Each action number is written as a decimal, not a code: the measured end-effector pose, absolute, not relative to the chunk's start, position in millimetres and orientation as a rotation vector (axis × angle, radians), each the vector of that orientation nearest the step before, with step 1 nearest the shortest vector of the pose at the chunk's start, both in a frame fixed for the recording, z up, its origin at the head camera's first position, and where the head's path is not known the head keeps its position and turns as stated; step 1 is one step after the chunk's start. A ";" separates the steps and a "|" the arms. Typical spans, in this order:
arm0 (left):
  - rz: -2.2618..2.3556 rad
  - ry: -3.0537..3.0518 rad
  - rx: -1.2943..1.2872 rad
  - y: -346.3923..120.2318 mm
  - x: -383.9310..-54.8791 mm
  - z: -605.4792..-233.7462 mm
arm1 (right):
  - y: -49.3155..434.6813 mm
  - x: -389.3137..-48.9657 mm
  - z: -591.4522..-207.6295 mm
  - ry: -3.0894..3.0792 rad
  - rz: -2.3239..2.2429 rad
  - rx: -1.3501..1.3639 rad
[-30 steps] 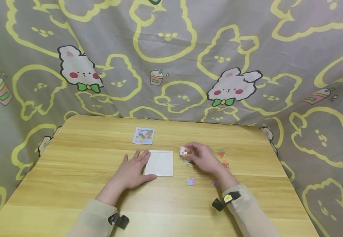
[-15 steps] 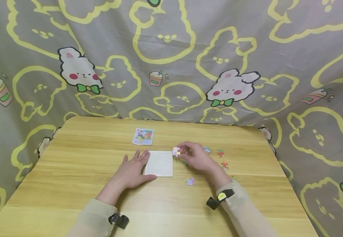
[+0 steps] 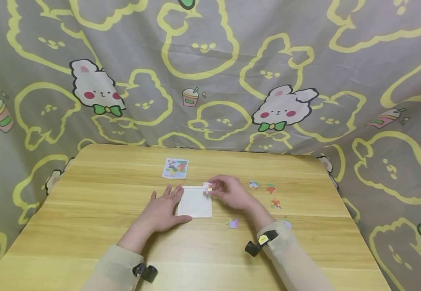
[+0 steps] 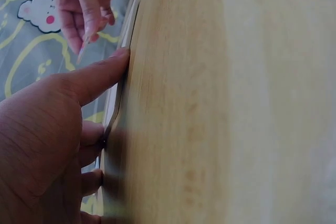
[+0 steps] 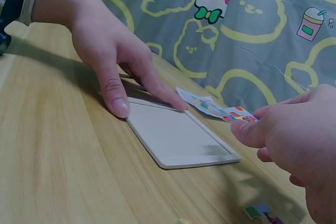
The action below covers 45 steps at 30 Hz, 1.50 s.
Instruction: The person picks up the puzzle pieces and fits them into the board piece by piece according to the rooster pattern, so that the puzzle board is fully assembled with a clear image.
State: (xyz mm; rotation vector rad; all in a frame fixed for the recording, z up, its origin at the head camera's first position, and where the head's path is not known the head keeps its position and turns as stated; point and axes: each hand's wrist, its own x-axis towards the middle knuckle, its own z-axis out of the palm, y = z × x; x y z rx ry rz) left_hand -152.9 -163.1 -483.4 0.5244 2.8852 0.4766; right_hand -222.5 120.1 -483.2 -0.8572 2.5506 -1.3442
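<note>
In the head view my right hand (image 3: 228,193) pinches a small jigsaw puzzle piece (image 3: 207,188) between thumb and fingers. The piece, printed in red, yellow and pale tones, is over the upper right corner of a square white puzzle tray (image 3: 194,206). Spread fairly straight, the fingers of my left hand (image 3: 164,208) rest at the tray's left side, the thumb by its near corner. From the right wrist view, the pinched piece (image 5: 240,114) appears raised above the tray's far edge. Bare white is all that shows inside the tray (image 5: 176,135).
A square picture card (image 3: 175,168) lies behind the tray. Several loose pieces are scattered to the right, among them a lilac one (image 3: 233,223), an orange one (image 3: 276,203) and a bluish one (image 3: 253,184). A patterned curtain (image 3: 217,81) hangs behind the wooden table (image 3: 104,182).
My right hand has moved left with the puzzle piece, from among the loose pieces to the tray's upper right corner. My left hand has stayed at the tray.
</note>
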 end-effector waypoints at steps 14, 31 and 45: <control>0.480 2.899 0.517 -166.4 -151.5 -484.3 | 104.0 -225.4 -486.5 2.551 -1.333 -0.909; 0.489 2.902 0.526 -164.8 -152.4 -487.8 | 89.6 -225.1 -494.0 2.578 -1.307 -0.975; 0.461 2.899 0.525 -163.3 -153.2 -485.1 | 76.4 -225.9 -500.1 2.673 -1.176 -0.981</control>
